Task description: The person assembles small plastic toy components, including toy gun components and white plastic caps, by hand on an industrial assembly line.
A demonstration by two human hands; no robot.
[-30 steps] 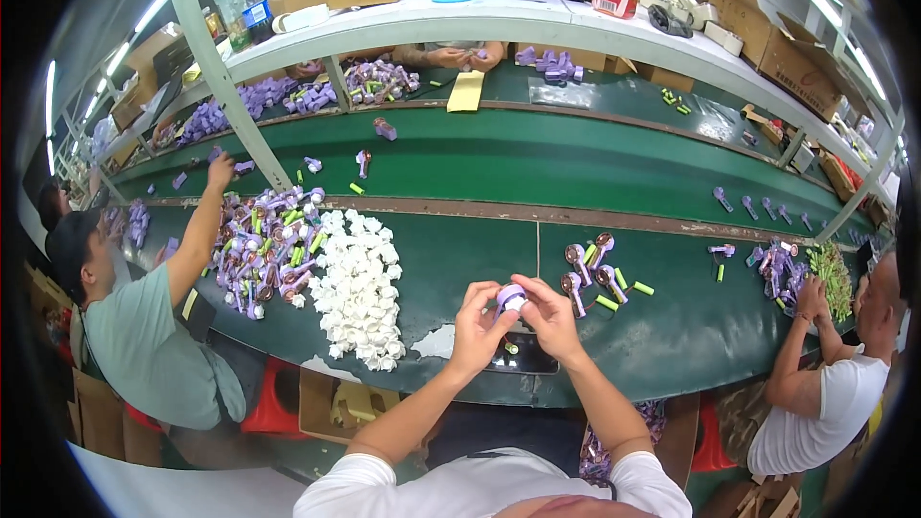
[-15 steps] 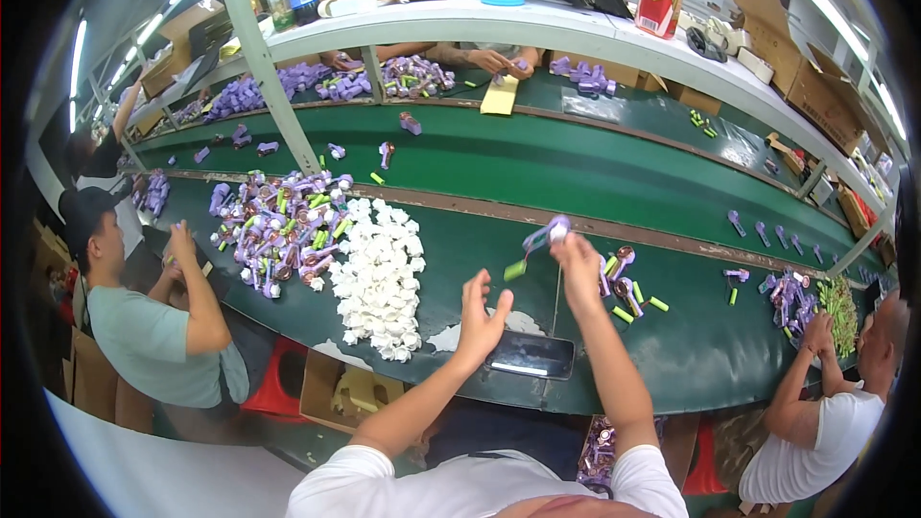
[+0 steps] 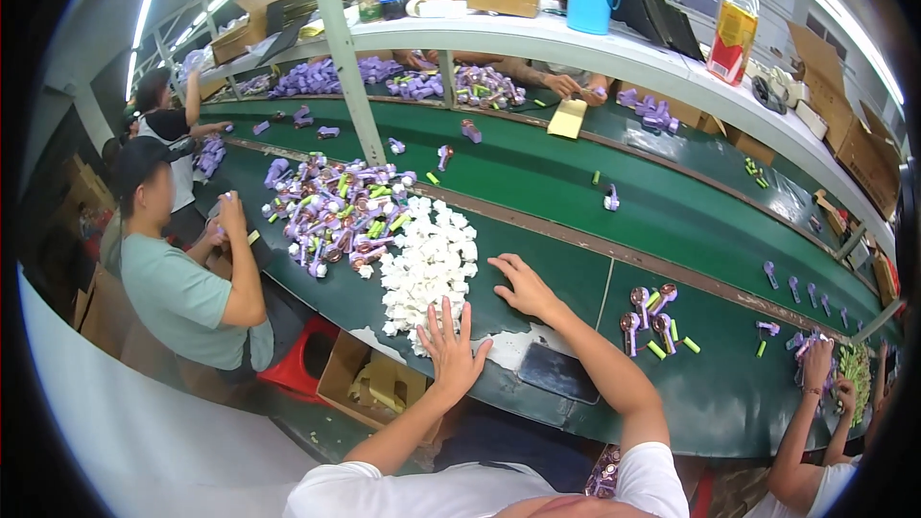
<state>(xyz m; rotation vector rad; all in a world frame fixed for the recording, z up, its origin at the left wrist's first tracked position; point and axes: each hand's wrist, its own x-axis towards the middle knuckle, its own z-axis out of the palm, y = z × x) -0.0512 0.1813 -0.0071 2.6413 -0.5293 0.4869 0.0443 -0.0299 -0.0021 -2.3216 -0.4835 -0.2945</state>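
My left hand (image 3: 451,353) lies with fingers spread at the near edge of a pile of small white pieces (image 3: 430,254), its fingertips touching them. Just right of that pile, my right hand (image 3: 523,286) is open above the green table, fingers apart, holding nothing. Left of the white pieces is a big heap of purple handled parts (image 3: 331,211) with brown round heads and green cylinders. A smaller group of similar purple parts (image 3: 652,318) lies to the right. On the belt beyond sits one purple part with a white piece (image 3: 611,198), a green cylinder (image 3: 596,176) beside it.
A black phone (image 3: 556,372) lies near the front edge, below my right forearm. A metal post (image 3: 345,62) rises beyond the heap to a white shelf (image 3: 537,29) holding bottles and boxes. Co-workers sit left and right; another person's hands (image 3: 576,88) work across the belt.
My right hand has let go of the purple part, now on the belt, and moved left beside the white pile. My left hand has come down onto the white pieces. The whole view has shifted.
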